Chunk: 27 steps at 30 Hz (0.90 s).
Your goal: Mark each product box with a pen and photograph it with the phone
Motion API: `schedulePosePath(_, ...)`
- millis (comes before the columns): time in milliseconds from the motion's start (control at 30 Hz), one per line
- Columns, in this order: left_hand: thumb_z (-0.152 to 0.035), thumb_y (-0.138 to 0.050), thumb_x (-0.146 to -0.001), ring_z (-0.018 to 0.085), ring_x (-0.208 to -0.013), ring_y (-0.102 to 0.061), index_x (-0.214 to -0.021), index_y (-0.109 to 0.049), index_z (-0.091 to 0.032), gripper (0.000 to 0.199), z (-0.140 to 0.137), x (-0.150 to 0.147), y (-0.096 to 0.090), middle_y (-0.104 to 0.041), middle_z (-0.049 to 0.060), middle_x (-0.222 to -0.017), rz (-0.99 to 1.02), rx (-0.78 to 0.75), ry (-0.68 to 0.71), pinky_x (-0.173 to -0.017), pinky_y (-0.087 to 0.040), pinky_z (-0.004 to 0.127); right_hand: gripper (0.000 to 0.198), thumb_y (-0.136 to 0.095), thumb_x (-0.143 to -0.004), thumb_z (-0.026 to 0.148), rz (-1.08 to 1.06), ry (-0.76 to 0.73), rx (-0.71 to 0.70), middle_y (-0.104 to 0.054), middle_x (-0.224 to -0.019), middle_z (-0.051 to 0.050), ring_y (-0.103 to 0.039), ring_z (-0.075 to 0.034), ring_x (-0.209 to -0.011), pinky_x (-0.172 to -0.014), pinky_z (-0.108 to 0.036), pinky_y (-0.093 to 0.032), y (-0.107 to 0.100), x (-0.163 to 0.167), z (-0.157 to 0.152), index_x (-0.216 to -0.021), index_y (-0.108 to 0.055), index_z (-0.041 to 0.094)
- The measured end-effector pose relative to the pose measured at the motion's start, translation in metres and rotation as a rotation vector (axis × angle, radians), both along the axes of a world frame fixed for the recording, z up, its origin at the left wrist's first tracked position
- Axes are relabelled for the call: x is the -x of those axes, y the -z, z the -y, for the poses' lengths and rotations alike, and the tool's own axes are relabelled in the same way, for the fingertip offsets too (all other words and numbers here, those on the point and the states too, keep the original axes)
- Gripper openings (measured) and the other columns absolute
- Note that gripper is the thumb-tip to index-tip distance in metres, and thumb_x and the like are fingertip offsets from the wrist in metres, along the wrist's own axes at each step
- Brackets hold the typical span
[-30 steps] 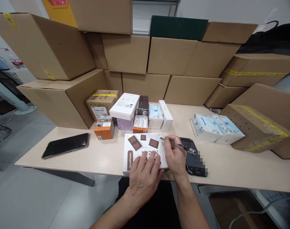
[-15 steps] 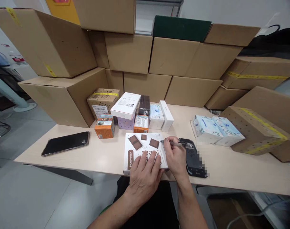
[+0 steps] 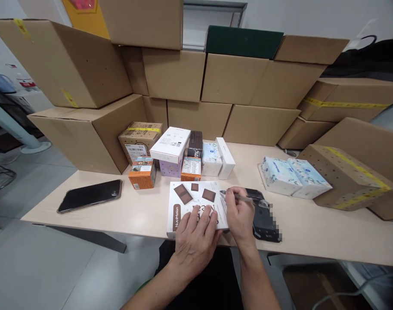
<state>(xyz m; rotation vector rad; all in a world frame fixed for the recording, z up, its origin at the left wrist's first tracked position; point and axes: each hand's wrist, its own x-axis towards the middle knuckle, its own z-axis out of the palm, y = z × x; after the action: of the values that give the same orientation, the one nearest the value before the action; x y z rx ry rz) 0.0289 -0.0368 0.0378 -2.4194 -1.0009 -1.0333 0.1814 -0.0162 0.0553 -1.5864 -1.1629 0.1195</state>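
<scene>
A white chocolate box point(image 3: 177, 199) printed with brown squares and "NutriMotion" lies flat near the table's front edge. My left hand point(image 3: 197, 232) rests on its lower half, fingers stretched and slightly spread; the thumb lies by the box's near edge, partly hidden. In a pinch at the box's right side, my right hand point(image 3: 240, 216) holds a slim, partly clear pen point(image 3: 246, 198). The pen slants leftward, its tip close to the box's upper right corner; whether it touches cannot be told. Under and behind the right hand lies a black handheld device point(image 3: 262, 221), partly covered.
Behind the chocolate box stand orange boxes point(image 3: 142, 173), a white box point(image 3: 171, 144) on a purple one point(image 3: 170, 168), and a tissue pack point(image 3: 211, 159). A phone point(image 3: 90, 196) lies left. More tissue packs point(image 3: 282, 175) sit right. Cardboard cartons point(image 3: 173, 75) wall the back.
My right hand and the pen have shifted slightly right and down, with the tip moving a little right. My left hand stays on the box. The view has tilted slightly.
</scene>
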Motion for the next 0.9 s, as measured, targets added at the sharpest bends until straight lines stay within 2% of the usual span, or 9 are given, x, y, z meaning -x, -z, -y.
schedulePosePath(67,-0.032,-0.061,-0.091,0.030,-0.111,-0.065,-0.123,-0.064,-0.018,0.035,0.000,0.000,0.000,-0.070,0.008,-0.124,0.003,0.000,-0.002,-0.090,-0.046,0.042,0.026,-0.044,-0.096,0.043,-0.004,0.073,-0.042,-0.067,-0.085,-0.004,-0.063,-0.017,-0.077,-0.073,-0.028,-0.047,0.002,-0.004,0.001,-0.090,-0.058,0.021)
schedulePosePath(200,-0.032,-0.063,-0.090,0.030,-0.111,-0.065,-0.123,-0.064,-0.017,0.036,-0.002,0.000,0.001,-0.070,0.009,-0.123,0.019,-0.009,0.011,-0.089,-0.046,0.042,0.031,-0.044,-0.096,0.043,0.007,0.092,0.015,-0.069,-0.096,-0.009,-0.065,-0.021,-0.085,-0.081,-0.034,-0.049,0.007,-0.023,0.005,-0.105,-0.062,0.019)
schedulePosePath(300,-0.031,-0.062,-0.090,0.031,-0.110,-0.065,-0.123,-0.063,-0.017,0.036,-0.005,0.001,0.000,-0.070,0.008,-0.123,0.025,-0.003,0.015,-0.089,-0.046,0.042,0.035,-0.041,-0.093,0.027,0.162,-0.041,0.166,-0.067,-0.115,-0.013,-0.064,-0.024,-0.103,-0.091,-0.038,-0.048,0.011,-0.041,0.009,-0.120,-0.062,0.018)
schedulePosePath(400,-0.031,-0.061,-0.091,0.031,-0.109,-0.065,-0.123,-0.063,-0.017,0.035,-0.008,0.000,-0.001,-0.070,0.009,-0.123,0.021,-0.002,0.013,-0.088,-0.046,0.042,0.054,-0.037,-0.083,0.008,0.307,-0.188,0.346,-0.061,-0.132,-0.012,-0.061,-0.023,-0.115,-0.095,-0.037,-0.047,0.016,-0.049,0.011,-0.132,-0.057,0.021)
schedulePosePath(600,-0.031,-0.062,-0.091,0.031,-0.109,-0.065,-0.123,-0.063,-0.017,0.035,-0.008,0.000,-0.001,-0.070,0.009,-0.123,0.015,-0.009,0.011,-0.088,-0.046,0.043,0.062,-0.037,-0.083,0.004,0.436,-0.279,0.617,-0.055,-0.140,-0.015,-0.059,-0.025,-0.120,-0.098,-0.036,-0.045,0.012,-0.043,0.005,-0.142,-0.048,0.019)
schedulePosePath(767,-0.032,-0.061,-0.091,0.031,-0.109,-0.065,-0.123,-0.063,-0.017,0.035,-0.008,0.001,-0.002,-0.070,0.009,-0.123,0.006,-0.009,0.010,-0.087,-0.047,0.043,0.062,-0.038,-0.085,0.005,0.446,-0.316,0.610,-0.056,-0.140,-0.010,-0.061,-0.023,-0.117,-0.095,-0.033,-0.047,0.008,-0.042,-0.002,-0.143,-0.047,0.025)
schedulePosePath(900,-0.032,-0.061,-0.091,0.031,-0.110,-0.065,-0.123,-0.063,-0.017,0.035,-0.008,0.001,-0.002,-0.070,0.008,-0.124,0.001,-0.003,0.006,-0.088,-0.047,0.043,0.062,-0.033,-0.088,0.008,0.447,-0.278,0.537,-0.055,-0.141,-0.013,-0.058,-0.025,-0.121,-0.098,-0.039,-0.047,0.009,-0.046,0.006,-0.149,-0.040,0.022)
